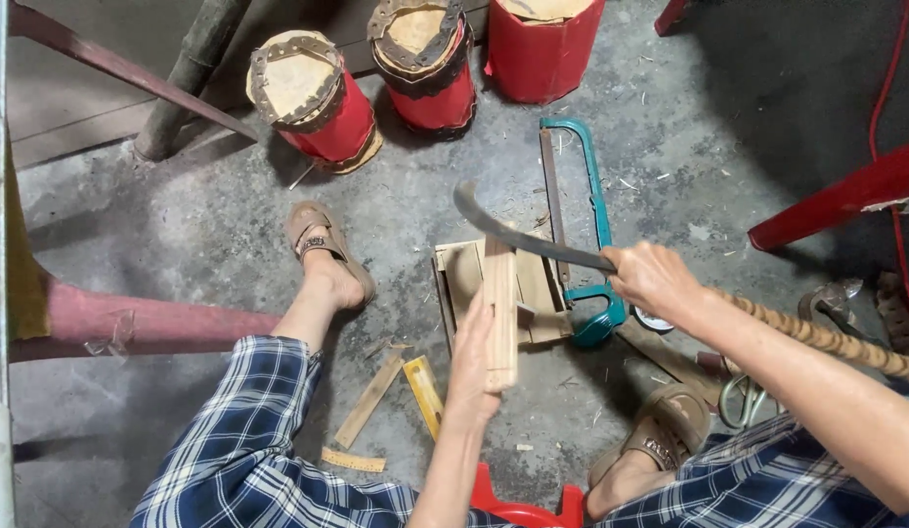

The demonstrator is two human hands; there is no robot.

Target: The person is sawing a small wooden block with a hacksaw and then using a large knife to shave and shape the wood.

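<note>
— What have my hands got?
— My left hand (471, 367) wraps its fingers around an upright bamboo slat (500, 311), which stands on the wooden block (461, 274) on the floor. My right hand (653, 281) is clenched on a curved blade (518, 231), its edge touching the slat's top, beside the teal hacksaw (593, 210).

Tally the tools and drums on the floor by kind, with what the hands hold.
Red drums: 3
Curved blade, in right hand: 1
Teal frame saw: 1
Upright wood piece, in left hand: 1
Total: 6
</note>
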